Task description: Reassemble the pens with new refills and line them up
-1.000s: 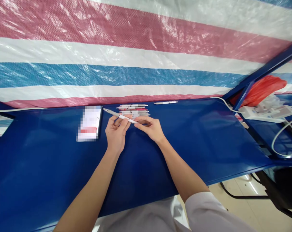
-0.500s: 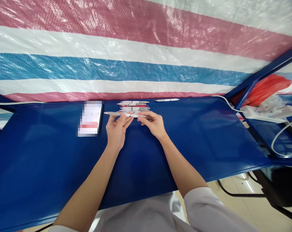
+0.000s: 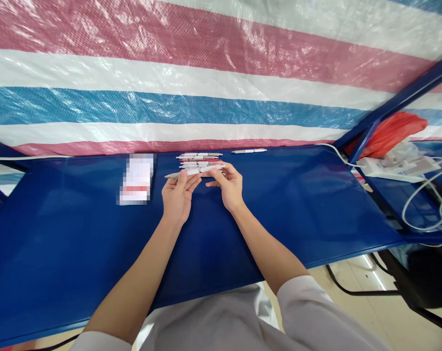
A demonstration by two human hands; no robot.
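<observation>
Between my two hands is a white pen (image 3: 193, 171) with a grey grip, its tip end pointing left and its other end raised slightly to the right. My left hand (image 3: 177, 200) pinches it around the grip and middle. My right hand (image 3: 231, 187) has its thumb and forefinger closed on the right end. Just beyond my fingers, several pens (image 3: 199, 155) lie side by side in a row on the blue table (image 3: 206, 253), one of them red. Part of that row is hidden behind my hands and the held pen.
A phone with a blurred screen (image 3: 136, 178) lies to the left. Another single pen (image 3: 249, 151) is at the back edge. A striped plastic sheet (image 3: 170, 107) hangs behind. On the right are a red bag (image 3: 389, 134), a power strip (image 3: 385, 170) and white cables (image 3: 407, 209).
The held pen has tilted, its right end now higher and its left tip slightly lower. My right hand has turned a little around the pen's end. The camera view has shifted slightly.
</observation>
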